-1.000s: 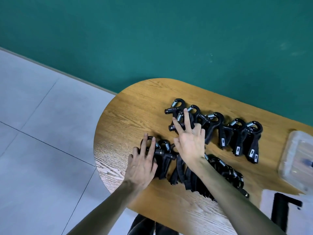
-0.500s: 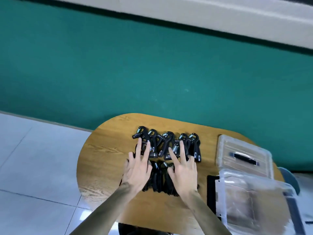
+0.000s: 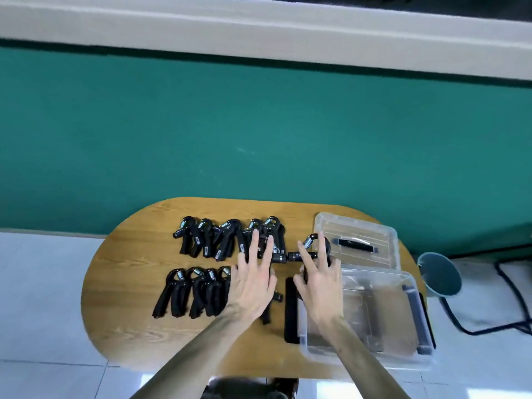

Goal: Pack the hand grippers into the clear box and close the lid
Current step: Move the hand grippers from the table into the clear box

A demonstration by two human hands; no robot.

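Observation:
Several black hand grippers lie on the oval wooden table (image 3: pixel 129 283) in a back row (image 3: pixel 207 240) and a front row (image 3: pixel 187 292). My left hand (image 3: pixel 253 283) is spread flat, fingers straight, over the right ends of both rows. My right hand (image 3: pixel 319 283) grips one hand gripper (image 3: pixel 315 240) by a handle, its spring and loop sticking out past my fingertips, between the back row and the box. The clear box (image 3: pixel 305 349) stands open at the table's right front. Its clear lid (image 3: pixel 357 226), with a black handle, lies flat behind it.
A black flat pad (image 3: pixel 290 312) lies under the box's left side. A teal bin (image 3: pixel 437 275) stands on the floor past the table's right end, with black cables (image 3: pixel 489 329) beside it. A green wall runs behind the table.
Both hands have shifted right. My right hand has taken one gripper out of the rows and carried it toward the box. The camera has tilted, showing the whole box and lid.

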